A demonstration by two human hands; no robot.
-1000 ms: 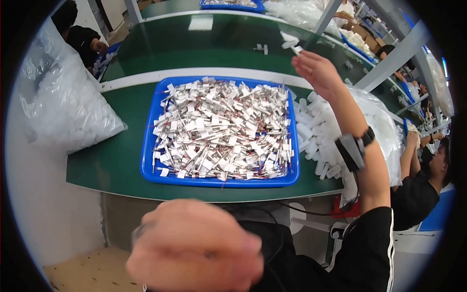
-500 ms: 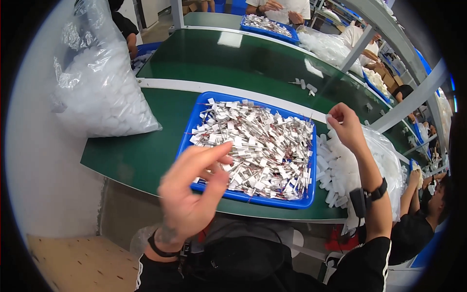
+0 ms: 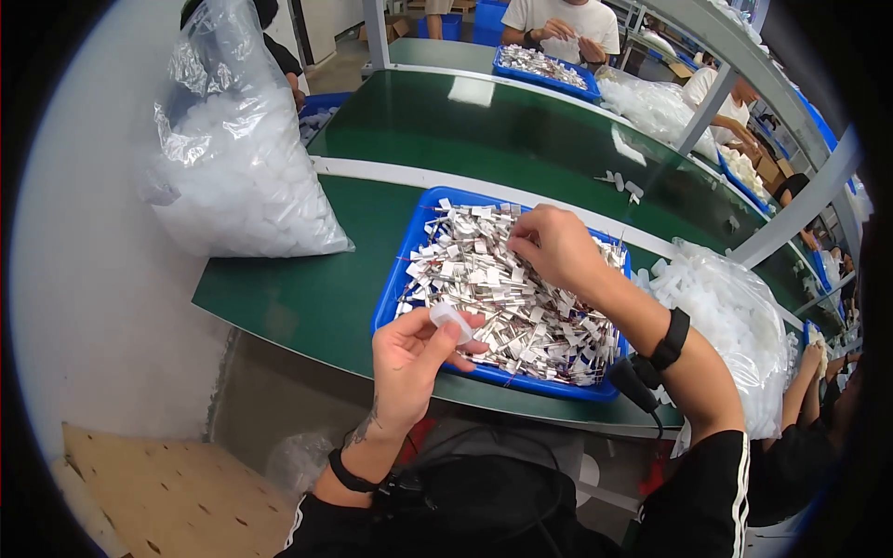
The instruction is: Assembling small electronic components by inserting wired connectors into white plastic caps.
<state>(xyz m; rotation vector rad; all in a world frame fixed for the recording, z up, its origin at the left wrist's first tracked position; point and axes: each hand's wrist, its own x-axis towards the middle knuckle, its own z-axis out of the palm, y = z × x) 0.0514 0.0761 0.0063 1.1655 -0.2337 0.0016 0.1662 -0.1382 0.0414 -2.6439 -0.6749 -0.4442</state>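
Observation:
My left hand (image 3: 409, 358) is at the near left edge of a blue tray (image 3: 383, 312), pinching a translucent white plastic sleeve (image 3: 450, 322) between thumb and fingers. Heaped in the tray are many small parts (image 3: 493, 279) with thin metal leads, reddish wires and white tag-like ends. My right hand (image 3: 560, 246) hovers at the far middle of the tray, its thumb and index finger bent together against the parts. What those fingertips hold, if anything, is hidden.
Right of the tray, an opened clear bag (image 3: 730, 321) spills white plastic sleeves. A tall full bag (image 3: 246, 167) stands at left on the green table (image 3: 279, 298). A few loose pieces (image 3: 621, 183) lie on the green belt beyond. Across it, a person works over another blue tray (image 3: 549, 82).
My right hand has swung left from the sleeve pile to above the tray. My left hand, loosely open before, now grips a white sleeve. The whole view has shifted slightly.

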